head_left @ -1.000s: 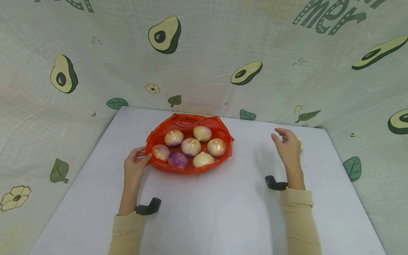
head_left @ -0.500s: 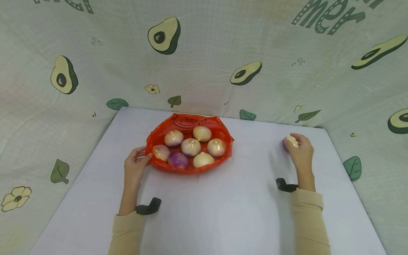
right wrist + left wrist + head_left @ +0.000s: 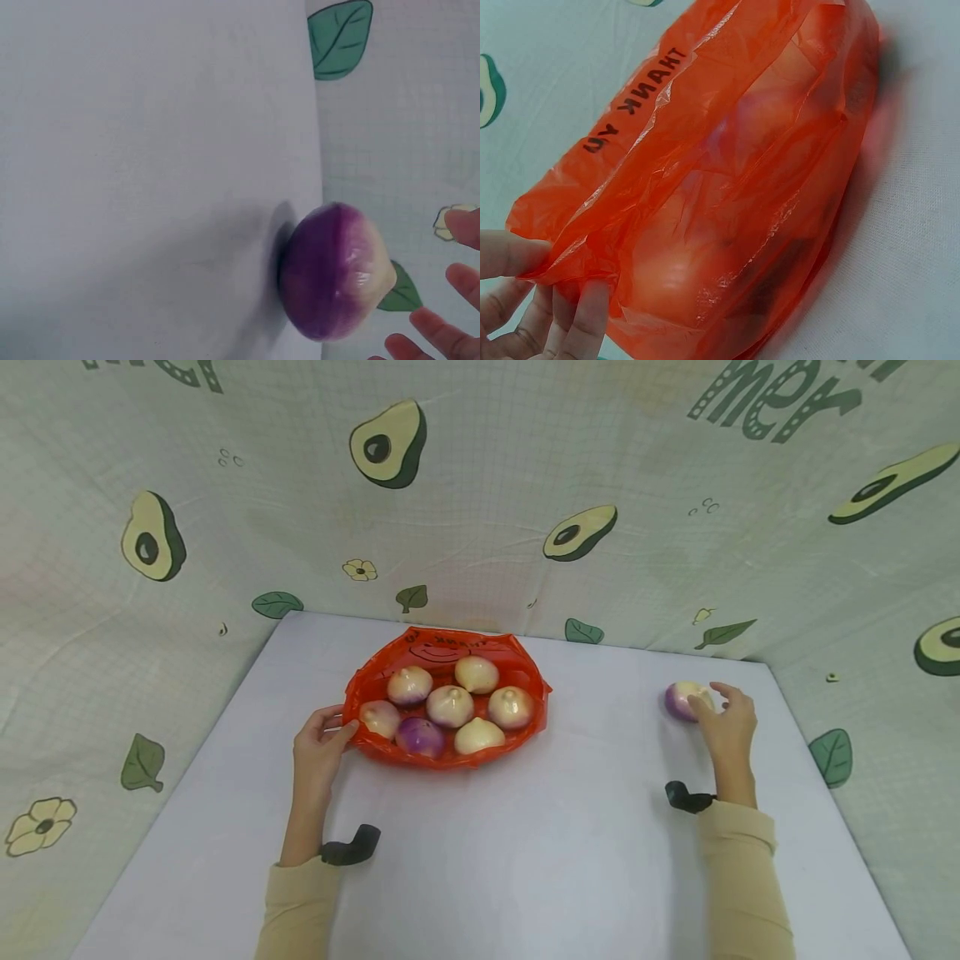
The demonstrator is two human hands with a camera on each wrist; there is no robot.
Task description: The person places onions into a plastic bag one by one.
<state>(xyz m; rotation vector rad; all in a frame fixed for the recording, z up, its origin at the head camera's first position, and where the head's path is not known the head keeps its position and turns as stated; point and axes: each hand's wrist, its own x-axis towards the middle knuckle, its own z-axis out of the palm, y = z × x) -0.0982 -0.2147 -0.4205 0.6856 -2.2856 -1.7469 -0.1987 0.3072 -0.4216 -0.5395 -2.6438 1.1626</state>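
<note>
A red plastic bag point(image 3: 435, 762) stands with its mouth spread, holding several purple-and-cream turnips point(image 3: 449, 706). My left hand point(image 3: 318, 745) pinches the bag's rim at its left side; in the left wrist view, thumb and fingertips grip the bunched red film point(image 3: 667, 180). A single turnip point(image 3: 684, 700) sits on the table at the right, its purple side to the left; the right wrist view shows this turnip point(image 3: 334, 271) close up. My right hand point(image 3: 729, 727) is just right of it, fingers parted. In the right wrist view a gap separates the fingertips point(image 3: 465, 225) from it.
A white table point(image 3: 555, 860) bears the bag and the lone turnip. Cloth printed with avocados and leaves point(image 3: 480, 460) rises behind the table and lies along both sides. Black wrist mounts point(image 3: 352, 845) sit on both forearms.
My right hand has moved right and slightly nearer to me; it was around the turnip half a second ago and is now drawn back from it. The left hand and bag have stayed put.
</note>
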